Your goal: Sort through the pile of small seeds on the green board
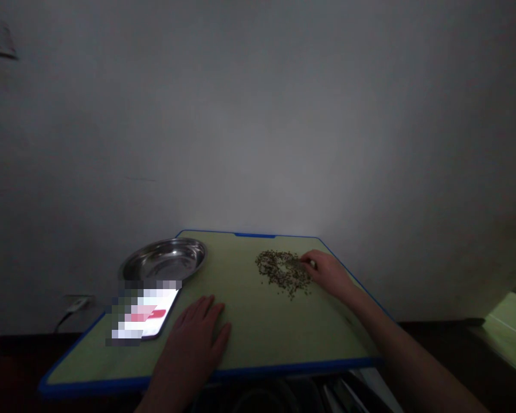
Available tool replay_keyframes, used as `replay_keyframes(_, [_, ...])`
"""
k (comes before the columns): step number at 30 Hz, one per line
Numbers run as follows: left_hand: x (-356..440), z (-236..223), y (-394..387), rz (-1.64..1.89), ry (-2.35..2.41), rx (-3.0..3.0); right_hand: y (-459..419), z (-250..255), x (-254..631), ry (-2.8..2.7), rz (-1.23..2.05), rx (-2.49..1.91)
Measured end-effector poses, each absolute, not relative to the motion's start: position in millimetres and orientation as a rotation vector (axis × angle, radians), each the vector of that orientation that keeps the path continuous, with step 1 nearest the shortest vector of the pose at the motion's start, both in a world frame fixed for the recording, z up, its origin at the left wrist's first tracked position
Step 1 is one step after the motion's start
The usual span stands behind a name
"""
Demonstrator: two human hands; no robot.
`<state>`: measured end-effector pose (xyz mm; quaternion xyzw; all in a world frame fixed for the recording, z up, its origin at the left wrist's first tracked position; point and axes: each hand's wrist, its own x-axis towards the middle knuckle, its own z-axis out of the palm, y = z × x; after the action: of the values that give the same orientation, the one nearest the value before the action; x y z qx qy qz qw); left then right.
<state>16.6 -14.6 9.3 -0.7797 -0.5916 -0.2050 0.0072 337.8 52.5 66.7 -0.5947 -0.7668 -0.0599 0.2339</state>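
Note:
A spread of small brown-green seeds or grains (282, 276) lies on the pale green tabletop (249, 332), with a thinner patch in its middle. At its right edge my right hand (324, 272) is closed in a pinch, fingertips among the grains; what sits between them is too dim and small to make out. My left hand (200, 332) rests flat on the table, fingers stretched out, holding nothing. Just left of it lies a phone (165, 312) with a lit screen, partly blurred out. Behind the phone stands a shiny, shallow metal basin (167, 259).
A raised blue edge (292, 367) runs round the table. The grey wall (258, 126) rises directly behind it. At lower left, a plug with a cable (78, 305) sits in a wall socket. Dark objects, hard to make out, are under the front edge.

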Motion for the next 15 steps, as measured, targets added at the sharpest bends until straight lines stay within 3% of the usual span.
replay_keyframes(6, [19.9, 18.1, -19.1, -0.577, -1.881, -2.43, 43.5, 55.8, 371.3, -2.023, 0.177, -1.598])
replay_keyframes(15, [18.5, 15.2, -17.4, -0.571, -1.852, -2.445, 28.3, 28.4, 414.7, -1.911, 0.374, -1.687])
